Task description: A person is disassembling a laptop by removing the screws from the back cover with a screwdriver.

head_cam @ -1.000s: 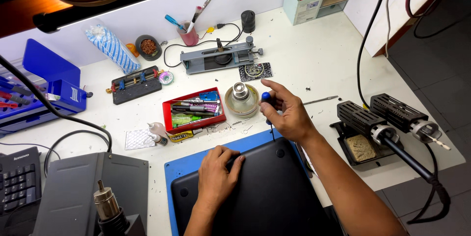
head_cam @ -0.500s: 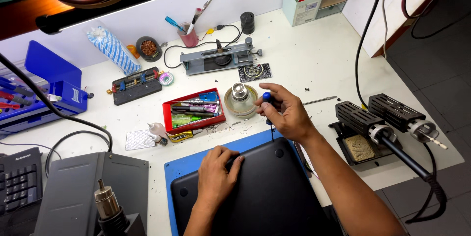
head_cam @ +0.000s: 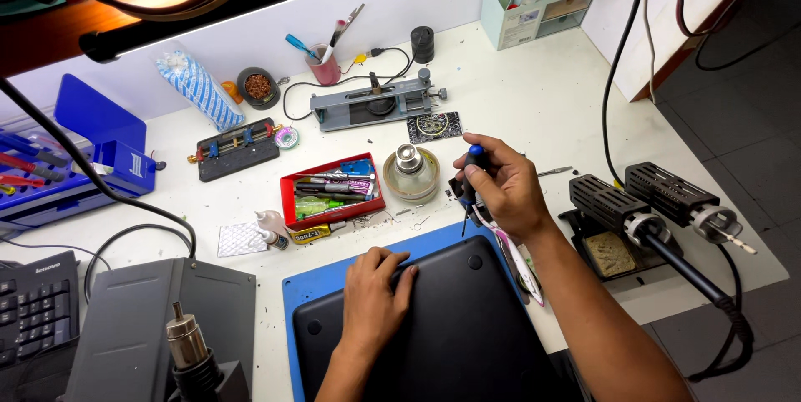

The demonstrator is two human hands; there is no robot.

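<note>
Lay flat on a blue work mat (head_cam: 325,285), underside up: a black laptop (head_cam: 434,327), so placed that the base screws and rubber feet faced upward. Was pressed down at its upper left corner by the left hand (head_cam: 371,289), palm on the cover and fingers spread loosely, holding nothing, most likely only to keep the case from sliding.

Was held upright above the far right corner of the laptop: a small screwdriver with blue cap (head_cam: 474,170), tip pointing down. Was gripped by the right hand (head_cam: 501,189), fingers curled close around the handle and a fingertip near the cap, as suits turning a thin driver. Could not be told if the tip touched anything.

Stood just beside that hand, within easy reach: a round metal dispenser (head_cam: 410,172) and a red tray of tools (head_cam: 331,189). Rested further right in its stand: a soldering handle (head_cam: 659,218), well apart from both hands.
</note>
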